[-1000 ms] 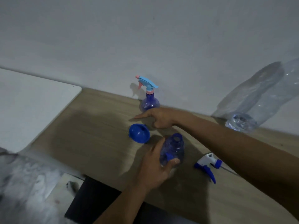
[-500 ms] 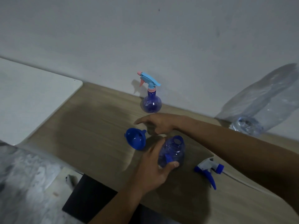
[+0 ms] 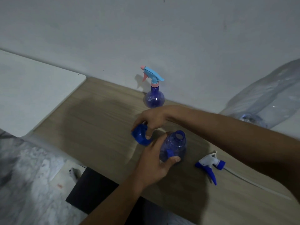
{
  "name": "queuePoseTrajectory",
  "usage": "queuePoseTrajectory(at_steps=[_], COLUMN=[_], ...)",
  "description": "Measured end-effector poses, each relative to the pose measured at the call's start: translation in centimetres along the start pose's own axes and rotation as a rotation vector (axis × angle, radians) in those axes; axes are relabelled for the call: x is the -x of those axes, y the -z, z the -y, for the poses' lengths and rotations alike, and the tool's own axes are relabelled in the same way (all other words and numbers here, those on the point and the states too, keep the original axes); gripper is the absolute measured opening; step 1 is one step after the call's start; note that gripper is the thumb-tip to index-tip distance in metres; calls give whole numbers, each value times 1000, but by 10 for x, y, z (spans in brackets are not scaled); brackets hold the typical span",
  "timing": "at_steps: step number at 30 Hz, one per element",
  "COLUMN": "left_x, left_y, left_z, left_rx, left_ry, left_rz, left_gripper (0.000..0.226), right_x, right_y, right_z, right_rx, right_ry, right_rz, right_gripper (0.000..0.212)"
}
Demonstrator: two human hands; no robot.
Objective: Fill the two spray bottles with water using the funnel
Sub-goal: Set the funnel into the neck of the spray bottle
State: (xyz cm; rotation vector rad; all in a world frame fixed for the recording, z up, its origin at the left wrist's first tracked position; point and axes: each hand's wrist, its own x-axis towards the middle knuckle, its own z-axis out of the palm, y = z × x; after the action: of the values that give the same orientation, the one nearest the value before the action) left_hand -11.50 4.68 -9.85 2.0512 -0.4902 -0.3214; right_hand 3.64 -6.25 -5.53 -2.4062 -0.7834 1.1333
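An open-necked blue spray bottle (image 3: 176, 147) stands on the wooden table (image 3: 100, 125), and my left hand (image 3: 155, 163) grips its body. Just left of it my right hand (image 3: 151, 120) curls its fingers round the blue funnel (image 3: 140, 135). The bottle's white-and-blue trigger head (image 3: 210, 165) lies on the table to the right, its tube trailing off. A second blue spray bottle (image 3: 154, 98) with a light-blue and pink trigger stands capped at the wall.
A large clear water bottle (image 3: 266, 101) leans at the right by the wall. A white tabletop (image 3: 32, 95) adjoins on the left. A dark box (image 3: 90, 192) and marbled floor lie below the table's front edge.
My right hand came down from pointing over the table and took hold of the funnel. My left hand has stayed on the open bottle.
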Motion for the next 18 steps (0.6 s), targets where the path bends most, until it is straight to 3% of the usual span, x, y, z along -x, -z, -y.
queuePoseTrajectory(at_steps=[8, 11, 14, 18], left_x=[1, 2, 2, 5], left_y=[0, 2, 3, 6], left_z=[-3, -6, -10, -15], left_rx=[55, 62, 58, 51], left_ry=[22, 14, 2, -32], left_rz=[0, 6, 14, 9], left_gripper=[72, 68, 61, 62], right_x=[43, 69, 94, 135], right_y=[-5, -10, -22, -37], right_z=[-37, -50, -70, -77], right_rx=[-14, -27, -10, -217], right_ry=[-136, -202, -334, -455], right_rz=[-281, -397, -595, -875], right_gripper=[57, 38, 21, 24])
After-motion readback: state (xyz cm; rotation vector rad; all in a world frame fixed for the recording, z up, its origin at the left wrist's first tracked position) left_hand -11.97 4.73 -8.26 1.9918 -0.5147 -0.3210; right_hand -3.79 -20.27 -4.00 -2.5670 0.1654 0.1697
